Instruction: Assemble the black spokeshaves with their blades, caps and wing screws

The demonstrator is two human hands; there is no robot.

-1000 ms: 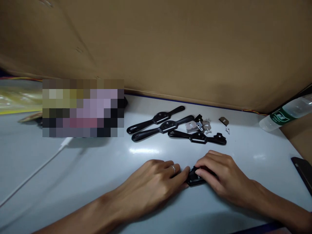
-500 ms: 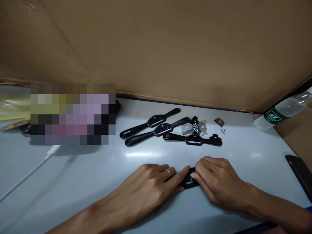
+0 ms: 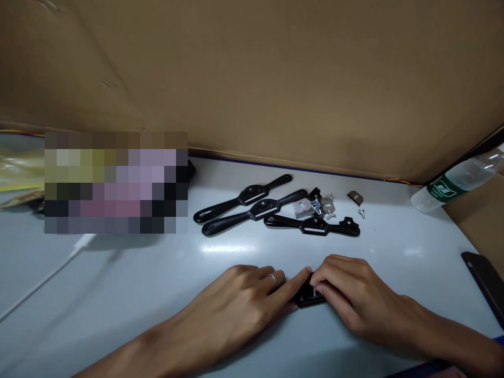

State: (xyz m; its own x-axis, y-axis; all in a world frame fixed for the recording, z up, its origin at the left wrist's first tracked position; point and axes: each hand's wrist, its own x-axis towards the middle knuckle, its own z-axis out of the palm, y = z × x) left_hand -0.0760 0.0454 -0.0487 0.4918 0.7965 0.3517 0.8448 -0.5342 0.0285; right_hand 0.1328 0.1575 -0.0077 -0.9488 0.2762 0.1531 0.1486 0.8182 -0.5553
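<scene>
A black spokeshave body point(image 3: 307, 298) lies on the white table near me, mostly covered by both hands. My left hand point(image 3: 252, 299), a ring on one finger, lies over its left handle with the fingers curled onto it. My right hand point(image 3: 350, 289) pinches something small at the tool's middle with its fingertips; I cannot make out what. Farther back lie three more black spokeshaves point(image 3: 252, 206), with a heap of small metal blades and plates point(image 3: 311, 206) and a loose screw point(image 3: 361, 212) beside them.
A cardboard wall point(image 3: 275, 79) stands along the back of the table. A plastic water bottle point(image 3: 457, 184) lies at the right. A dark phone point(image 3: 486, 278) rests at the right edge. A white cable point(image 3: 47, 281) runs across the left side below a blurred patch.
Both hands stay on the near spokeshave; the right fingertips have shifted slightly over its middle. The view has drifted a little.
</scene>
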